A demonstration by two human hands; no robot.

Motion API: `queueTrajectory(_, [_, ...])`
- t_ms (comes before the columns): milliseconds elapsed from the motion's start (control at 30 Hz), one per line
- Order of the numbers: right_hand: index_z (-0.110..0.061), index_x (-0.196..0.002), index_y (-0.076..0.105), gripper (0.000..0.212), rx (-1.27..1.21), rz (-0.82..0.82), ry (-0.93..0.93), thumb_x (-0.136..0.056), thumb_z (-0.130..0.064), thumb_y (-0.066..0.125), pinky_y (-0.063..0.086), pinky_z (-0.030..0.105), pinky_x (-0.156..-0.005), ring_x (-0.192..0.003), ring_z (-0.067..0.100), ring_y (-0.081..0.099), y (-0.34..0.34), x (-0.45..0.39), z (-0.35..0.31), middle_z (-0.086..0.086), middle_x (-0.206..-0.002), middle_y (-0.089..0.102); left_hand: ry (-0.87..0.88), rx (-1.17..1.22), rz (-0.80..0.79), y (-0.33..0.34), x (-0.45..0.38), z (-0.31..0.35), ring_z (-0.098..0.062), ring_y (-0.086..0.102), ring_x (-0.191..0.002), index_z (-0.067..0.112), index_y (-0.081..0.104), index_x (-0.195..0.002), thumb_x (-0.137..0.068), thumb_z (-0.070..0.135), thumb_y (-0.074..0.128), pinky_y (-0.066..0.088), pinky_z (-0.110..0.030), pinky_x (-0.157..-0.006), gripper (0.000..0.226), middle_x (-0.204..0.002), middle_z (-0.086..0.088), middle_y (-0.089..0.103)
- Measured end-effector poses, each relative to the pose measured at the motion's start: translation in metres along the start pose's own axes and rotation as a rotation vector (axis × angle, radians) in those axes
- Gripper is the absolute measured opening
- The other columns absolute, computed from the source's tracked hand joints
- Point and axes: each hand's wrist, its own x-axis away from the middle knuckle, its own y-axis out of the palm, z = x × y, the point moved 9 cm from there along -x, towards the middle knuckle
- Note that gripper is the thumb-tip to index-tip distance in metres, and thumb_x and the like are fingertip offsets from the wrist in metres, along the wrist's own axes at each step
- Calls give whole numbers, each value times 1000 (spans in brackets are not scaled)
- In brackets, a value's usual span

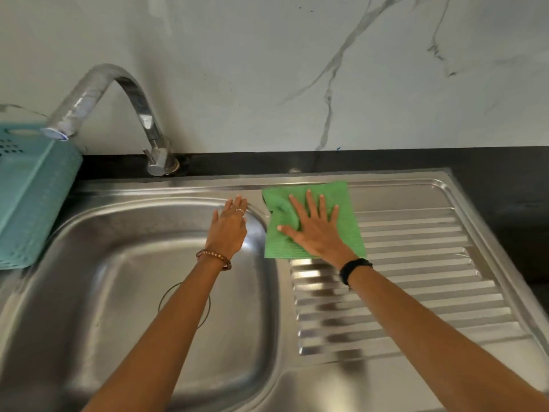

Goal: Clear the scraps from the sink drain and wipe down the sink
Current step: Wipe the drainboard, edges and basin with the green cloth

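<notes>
Wiping seems underway: right hand (315, 233), fingers spread, presses flat green cloth (341, 230) at frame centre; steel basin (89, 263) looks scrap-free, left hand (227, 230) open.

No text, label, brand, number or sign can be read anywhere in this view. The steel sink (166, 191), the green cloth (347, 233) at about one o'clock from the basin, the tap (142, 114) at eleven o'clock and the turquoise basket (35, 197) at nine o'clock all show plain surfaces. The marbled wall (326, 69) at twelve o'clock carries only grey veins.
</notes>
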Motion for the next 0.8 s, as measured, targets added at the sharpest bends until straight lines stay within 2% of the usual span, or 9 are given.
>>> queueTrajectory(67, [-33, -148, -9, 77, 49, -18, -8, -87, -69, 22, -14, 63, -107, -142, 39, -17, 15, -6, -6, 10, -156, -19, -3, -34, 20, -1, -3, -3, -20, 12, -144, 12, 19, -145, -93, -3, 32, 11, -42, -117, 56, -156, -5, 15])
queueTrajectory(200, [-33, -148, -7, 63, 67, 33, -42, -95, -57, 15, -13, 65, -107, -143, 37, -15, 15, -22, -23, 9, -157, -16, 6, -13, 64, -8, -6, -5, -19, 22, -142, 17, 22, -144, -87, -9, 35, 10, -47, -116, 64, -153, -3, 27])
queueTrajectory(300, [-32, -148, -5, 56, 74, 65, -109, -98, -50, 14, -12, 65, -107, -144, 35, -15, 11, -31, -43, 9, -157, -17, -36, -1, 58, -6, -3, -5, -23, 24, -141, 15, 18, -145, -92, -1, 36, 9, -51, -115, 59, -152, -7, 28])
queueTrajectory(367, [-33, -149, -2, 55, 89, 81, -165, -99, -48, 14, -10, 65, -108, -144, 34, -14, 9, -33, -47, 6, -158, -16, -55, -110, 73, -2, -3, 3, -24, 23, -141, 8, 21, -144, -95, 6, 37, 14, -53, -115, 52, -153, -8, 25])
queueTrajectory(433, [-32, -149, 2, 54, 107, 88, -210, -99, -47, 15, -9, 64, -110, -145, 31, -12, 8, -32, -43, 3, -159, -12, -126, -197, 89, 3, -3, 10, -23, 20, -142, 11, 17, -145, -98, 18, 33, 16, -51, -116, 51, -154, -8, 23])
queueTrajectory(533, [-30, -149, 2, 53, 92, 100, -198, -100, -45, 14, -9, 59, -112, -146, 26, -9, 4, -31, -14, -2, -159, -10, -193, -171, 89, 13, -3, 22, -26, 13, -144, 22, 7, -147, -97, 37, 30, 11, -52, -116, 57, -156, -11, 13])
queueTrajectory(633, [-30, -149, 0, 52, 90, 128, -106, -100, -43, 13, -9, 56, -112, -145, 25, -9, -8, -24, 47, -3, -158, -10, -92, -130, 68, 26, -1, 42, -26, 1, -145, 26, -6, -145, -94, 48, 28, 3, -50, -116, 66, -157, -10, 1])
queueTrajectory(733, [-31, -149, -1, 52, 85, 145, 34, -100, -42, 13, -5, 58, -114, -146, 25, -7, -25, -13, 118, -2, -158, -11, 13, -138, -46, 47, -2, 56, -24, -7, -145, 24, -6, -145, -80, 64, 7, -3, -45, -116, 77, -157, -8, -9])
queueTrajectory(800, [-30, -149, 0, 52, 55, 142, 136, -100, -41, 13, -4, 59, -115, -146, 25, -5, -30, -7, 146, -2, -159, -10, 29, -89, -69, 50, -3, 54, -23, -6, -145, 21, -4, -146, -78, 67, 13, -4, -42, -116, 83, -157, -7, -8])
